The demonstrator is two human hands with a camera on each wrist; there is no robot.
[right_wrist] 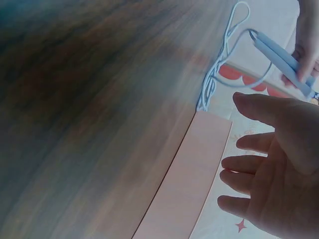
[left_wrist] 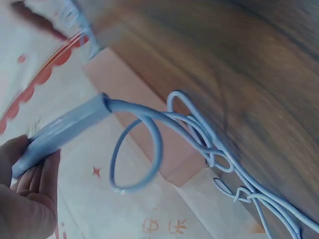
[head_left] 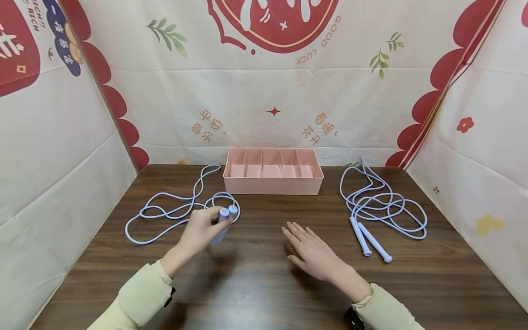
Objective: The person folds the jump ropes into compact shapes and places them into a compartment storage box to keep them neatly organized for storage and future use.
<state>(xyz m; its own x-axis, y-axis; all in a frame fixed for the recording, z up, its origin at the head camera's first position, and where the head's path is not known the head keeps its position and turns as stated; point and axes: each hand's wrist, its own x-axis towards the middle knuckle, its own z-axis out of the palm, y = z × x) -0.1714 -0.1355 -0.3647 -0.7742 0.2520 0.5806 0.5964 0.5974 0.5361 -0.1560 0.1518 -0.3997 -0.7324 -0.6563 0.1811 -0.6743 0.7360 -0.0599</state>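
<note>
Two light-blue jump rope handles (head_left: 221,225) are pinched side by side between the thumb and fingers of my left hand (head_left: 201,230), raised above the table. In the left wrist view the handle (left_wrist: 70,124) leads into a cord (left_wrist: 158,149) that loops down. The rest of this jump rope (head_left: 165,211) spreads over the table's left side. My right hand (head_left: 315,254) hovers palm down with fingers extended, holding nothing. To its right lies a second jump rope (head_left: 383,206), its cord in loose loops and its two handles (head_left: 373,240) pointing toward me.
A pink box (head_left: 273,185) with several compartments stands at the table's back edge, in the middle. The dark wooden table (head_left: 264,284) is enclosed by white printed cloth (head_left: 272,91) behind and on both sides.
</note>
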